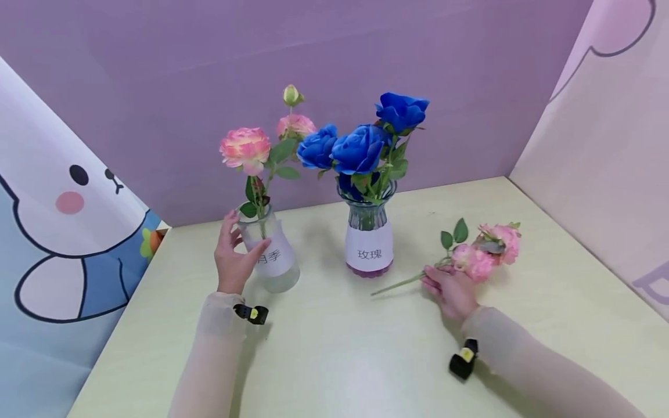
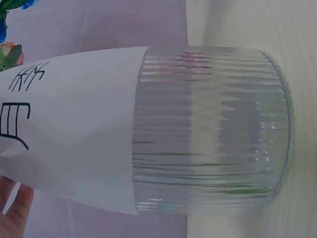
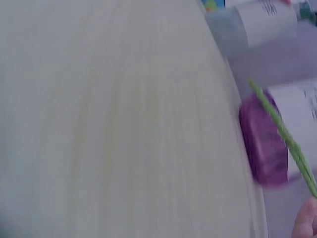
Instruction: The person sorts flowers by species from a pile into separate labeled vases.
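My left hand [image 1: 232,262] holds a clear ribbed glass vase [image 1: 283,282] near its upper part, thumb on the front of its white label and fingers along the left side. Two pink blooms and a bud stand in that vase; the nearer pink flower [image 1: 245,150] leans left. Ribbed glass and green stems fill the left wrist view. On the right, my right hand [image 1: 452,292] pinches the green stem of a pink artificial flower spray [image 1: 474,262]. Its bare stem end points left, and in the right wrist view the stem [image 3: 284,133] crosses in front of the purple-bottomed vase.
Between the hands stands a second vase [image 1: 369,249] with a white label and purple base, holding several blue roses [image 1: 358,150]. Behind the pale wooden table [image 1: 334,360] rises a purple backdrop [image 1: 183,104]. A cartoon-printed panel [image 1: 47,249] borders the left side.
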Tool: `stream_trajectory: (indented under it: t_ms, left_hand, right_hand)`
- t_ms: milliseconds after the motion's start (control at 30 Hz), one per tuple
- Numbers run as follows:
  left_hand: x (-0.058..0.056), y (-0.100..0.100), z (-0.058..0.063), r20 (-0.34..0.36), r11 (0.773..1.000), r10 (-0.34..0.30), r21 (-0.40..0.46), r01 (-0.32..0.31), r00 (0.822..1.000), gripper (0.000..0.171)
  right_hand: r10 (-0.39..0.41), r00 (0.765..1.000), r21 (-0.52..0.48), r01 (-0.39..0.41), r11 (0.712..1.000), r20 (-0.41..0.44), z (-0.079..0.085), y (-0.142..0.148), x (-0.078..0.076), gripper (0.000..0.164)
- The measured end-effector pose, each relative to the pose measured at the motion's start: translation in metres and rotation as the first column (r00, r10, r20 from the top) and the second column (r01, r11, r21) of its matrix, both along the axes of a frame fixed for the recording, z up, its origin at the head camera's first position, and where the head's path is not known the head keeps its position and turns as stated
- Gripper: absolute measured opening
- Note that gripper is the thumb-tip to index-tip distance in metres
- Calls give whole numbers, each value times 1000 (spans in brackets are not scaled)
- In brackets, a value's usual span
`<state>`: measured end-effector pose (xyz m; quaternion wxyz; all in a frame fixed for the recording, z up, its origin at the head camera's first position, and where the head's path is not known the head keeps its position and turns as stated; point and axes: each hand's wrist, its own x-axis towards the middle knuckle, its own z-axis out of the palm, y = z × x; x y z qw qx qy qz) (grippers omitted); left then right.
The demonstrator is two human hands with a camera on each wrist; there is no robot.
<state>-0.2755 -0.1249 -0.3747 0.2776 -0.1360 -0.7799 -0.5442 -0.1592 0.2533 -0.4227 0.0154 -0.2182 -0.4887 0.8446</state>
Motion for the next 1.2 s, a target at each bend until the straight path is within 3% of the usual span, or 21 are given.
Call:
stream_trajectory:
  t_ms: [333,600,867,1200]
  left_hand:
    - [1,-1,-1,20,1000,-5,-19,6,1000,67]
    - [0,0,0,-24,1000,0,-19,0,1000,66]
    - [-1,0,-1,-16,1000,0,4,0,1000,67]
    - [1,-3,1,20,1000,12,-29,-12,1000,67]
  right_hand:
    - [-160,987,-51,159,986,-22,2,-91,-11,10]
    - [-376,920,-184,354,917,-108,17,-141,-29,15]
    - [-444,887,-224,410,884,-127,25,-171,-27,20]
    - [-475,857,-189,442,877,-200,43,-191,-29,20]
